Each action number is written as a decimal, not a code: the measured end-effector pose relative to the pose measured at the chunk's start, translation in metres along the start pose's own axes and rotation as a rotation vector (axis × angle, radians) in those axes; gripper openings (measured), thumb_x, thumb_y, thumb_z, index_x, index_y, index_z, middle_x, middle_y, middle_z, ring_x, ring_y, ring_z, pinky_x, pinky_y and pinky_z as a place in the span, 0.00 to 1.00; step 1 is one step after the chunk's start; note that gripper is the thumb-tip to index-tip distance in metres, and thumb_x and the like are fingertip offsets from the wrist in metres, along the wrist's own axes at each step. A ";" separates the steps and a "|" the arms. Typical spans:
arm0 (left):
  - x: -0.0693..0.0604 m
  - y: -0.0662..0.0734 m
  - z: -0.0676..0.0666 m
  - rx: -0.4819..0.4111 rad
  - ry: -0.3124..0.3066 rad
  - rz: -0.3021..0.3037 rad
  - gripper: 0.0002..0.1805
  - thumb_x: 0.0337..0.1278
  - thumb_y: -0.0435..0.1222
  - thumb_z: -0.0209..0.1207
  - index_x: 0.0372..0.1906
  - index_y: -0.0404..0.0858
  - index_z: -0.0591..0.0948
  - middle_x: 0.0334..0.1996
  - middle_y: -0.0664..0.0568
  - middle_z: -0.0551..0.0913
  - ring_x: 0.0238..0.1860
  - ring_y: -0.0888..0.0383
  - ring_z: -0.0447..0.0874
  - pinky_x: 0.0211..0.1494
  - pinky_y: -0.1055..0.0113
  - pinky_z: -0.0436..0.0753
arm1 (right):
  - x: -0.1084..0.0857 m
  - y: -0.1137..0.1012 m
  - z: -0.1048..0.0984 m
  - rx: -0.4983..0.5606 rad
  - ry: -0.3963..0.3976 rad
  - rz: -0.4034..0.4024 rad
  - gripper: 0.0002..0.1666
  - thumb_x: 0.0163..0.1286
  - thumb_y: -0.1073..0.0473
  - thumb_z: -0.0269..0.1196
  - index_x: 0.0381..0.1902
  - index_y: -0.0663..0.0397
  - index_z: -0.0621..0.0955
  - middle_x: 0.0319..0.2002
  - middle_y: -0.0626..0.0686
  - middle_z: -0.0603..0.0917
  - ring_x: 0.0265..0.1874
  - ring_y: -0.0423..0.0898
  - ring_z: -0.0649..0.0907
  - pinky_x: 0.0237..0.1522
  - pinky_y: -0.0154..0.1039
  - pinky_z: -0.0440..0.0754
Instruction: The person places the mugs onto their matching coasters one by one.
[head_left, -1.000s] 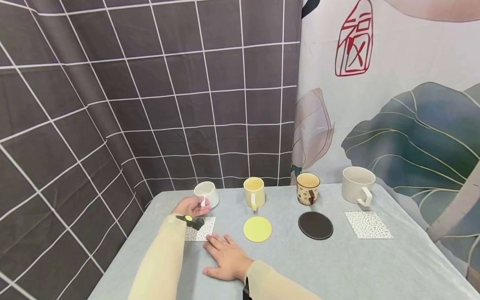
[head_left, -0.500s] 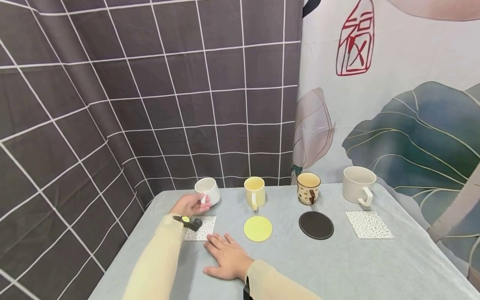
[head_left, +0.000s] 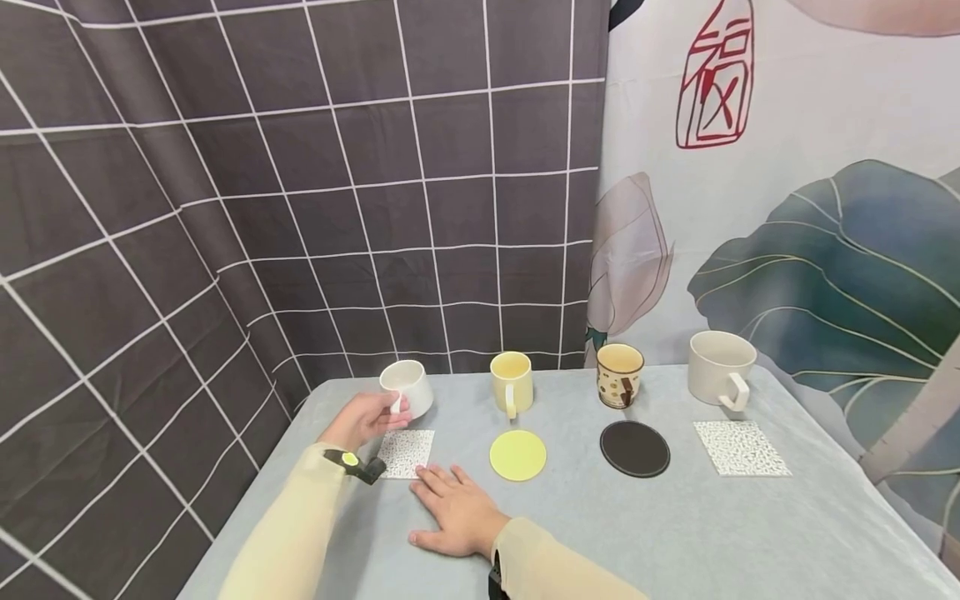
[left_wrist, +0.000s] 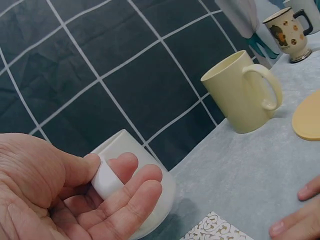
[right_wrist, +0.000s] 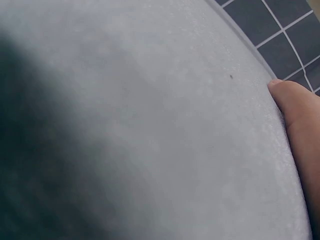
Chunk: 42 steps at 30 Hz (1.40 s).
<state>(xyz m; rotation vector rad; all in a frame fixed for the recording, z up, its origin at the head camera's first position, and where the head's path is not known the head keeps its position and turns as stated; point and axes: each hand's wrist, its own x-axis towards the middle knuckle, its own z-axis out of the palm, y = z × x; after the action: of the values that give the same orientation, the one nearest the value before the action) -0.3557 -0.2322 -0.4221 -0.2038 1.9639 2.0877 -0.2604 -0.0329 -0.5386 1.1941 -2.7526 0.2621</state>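
At the far left of the table, my left hand point(head_left: 367, 419) pinches the handle of a white mug point(head_left: 415, 398) between thumb and forefinger. In the left wrist view the mug point(left_wrist: 131, 145) stands partly hidden behind the fingers. Just in front of it lies a square white patterned coaster point(head_left: 408, 452), with the left wrist covering part of its left side. My right hand point(head_left: 459, 510) rests palm down on the table, fingers spread, fingertips at that coaster's near right corner. Only the thumb point(right_wrist: 299, 117) of this hand shows in the right wrist view.
To the right stand a yellow mug point(head_left: 512, 382), a brown-patterned cream mug point(head_left: 618, 379) and a large off-white mug point(head_left: 718, 367). In front of them lie a round yellow-green coaster point(head_left: 517, 455), a round black coaster point(head_left: 634, 448) and a square patterned coaster point(head_left: 741, 448). Grid-patterned cloth point(head_left: 337, 208) hangs behind.
The left hand has shifted a little to the left, with the white mug moving the same way. More of the coaster in front shows. The right hand stays in place.
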 end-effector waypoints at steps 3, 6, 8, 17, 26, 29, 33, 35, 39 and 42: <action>-0.006 -0.001 -0.001 0.003 -0.001 -0.012 0.11 0.78 0.29 0.46 0.49 0.23 0.74 0.31 0.47 0.84 0.32 0.55 0.88 0.46 0.63 0.88 | 0.000 0.000 -0.001 -0.003 0.004 -0.005 0.47 0.72 0.24 0.44 0.76 0.45 0.67 0.78 0.47 0.62 0.77 0.46 0.61 0.76 0.51 0.59; -0.012 -0.003 -0.003 0.005 0.002 -0.022 0.12 0.78 0.30 0.45 0.47 0.25 0.75 0.30 0.47 0.85 0.32 0.56 0.89 0.47 0.62 0.88 | 0.000 0.000 -0.001 -0.001 0.002 -0.003 0.47 0.72 0.24 0.44 0.77 0.45 0.67 0.78 0.47 0.62 0.77 0.46 0.61 0.76 0.51 0.59; -0.016 -0.004 -0.004 0.014 0.006 -0.026 0.12 0.79 0.31 0.45 0.47 0.25 0.75 0.30 0.47 0.85 0.32 0.56 0.89 0.50 0.60 0.87 | -0.001 0.000 -0.001 0.001 0.001 -0.002 0.47 0.72 0.24 0.44 0.77 0.46 0.67 0.78 0.47 0.62 0.77 0.46 0.61 0.76 0.51 0.59; -0.034 -0.014 -0.013 0.055 0.000 -0.006 0.16 0.80 0.32 0.45 0.57 0.21 0.70 0.31 0.49 0.86 0.33 0.57 0.90 0.46 0.62 0.88 | -0.003 -0.002 -0.006 -0.001 0.012 -0.007 0.46 0.72 0.25 0.45 0.76 0.46 0.68 0.78 0.48 0.63 0.76 0.47 0.63 0.75 0.51 0.61; -0.052 -0.026 -0.020 0.062 0.010 0.000 0.18 0.79 0.33 0.46 0.59 0.20 0.70 0.33 0.48 0.86 0.34 0.55 0.90 0.46 0.62 0.88 | -0.003 -0.002 -0.006 0.005 0.016 -0.008 0.46 0.72 0.25 0.44 0.76 0.47 0.68 0.78 0.48 0.63 0.76 0.47 0.63 0.75 0.52 0.60; -0.057 -0.029 -0.022 0.070 0.020 0.003 0.18 0.79 0.33 0.46 0.58 0.21 0.72 0.34 0.48 0.87 0.34 0.56 0.90 0.46 0.62 0.88 | -0.003 -0.002 -0.006 0.009 0.014 -0.006 0.46 0.72 0.25 0.44 0.76 0.46 0.68 0.78 0.48 0.63 0.76 0.47 0.62 0.75 0.51 0.60; -0.062 -0.033 -0.022 0.079 0.042 -0.005 0.16 0.79 0.33 0.47 0.55 0.22 0.74 0.34 0.47 0.87 0.33 0.56 0.90 0.44 0.62 0.88 | -0.002 -0.002 -0.006 0.009 0.011 -0.006 0.46 0.72 0.25 0.44 0.76 0.46 0.68 0.78 0.48 0.63 0.77 0.46 0.62 0.75 0.51 0.60; -0.065 -0.036 -0.022 0.085 0.041 -0.008 0.17 0.79 0.33 0.47 0.55 0.21 0.74 0.34 0.46 0.88 0.33 0.56 0.90 0.44 0.61 0.89 | -0.002 -0.002 -0.006 0.010 0.007 -0.005 0.46 0.72 0.25 0.44 0.76 0.46 0.67 0.78 0.48 0.62 0.77 0.46 0.61 0.76 0.51 0.60; -0.070 -0.040 -0.020 0.086 0.034 -0.012 0.19 0.79 0.33 0.48 0.56 0.18 0.74 0.34 0.44 0.88 0.33 0.55 0.90 0.45 0.59 0.89 | -0.002 -0.003 -0.006 0.017 0.003 -0.003 0.46 0.72 0.25 0.44 0.76 0.47 0.67 0.78 0.48 0.62 0.77 0.47 0.61 0.76 0.52 0.59; -0.072 -0.043 -0.019 0.087 0.028 -0.013 0.19 0.78 0.33 0.48 0.55 0.18 0.74 0.34 0.45 0.88 0.33 0.54 0.90 0.45 0.59 0.89 | -0.003 -0.003 -0.006 0.027 -0.004 0.002 0.47 0.72 0.25 0.45 0.77 0.47 0.67 0.78 0.49 0.62 0.77 0.47 0.61 0.76 0.52 0.58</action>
<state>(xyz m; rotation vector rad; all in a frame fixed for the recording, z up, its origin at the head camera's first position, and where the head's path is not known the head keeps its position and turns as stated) -0.2762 -0.2565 -0.4443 -0.2284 2.0591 1.9964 -0.2560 -0.0320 -0.5333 1.1992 -2.7630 0.2982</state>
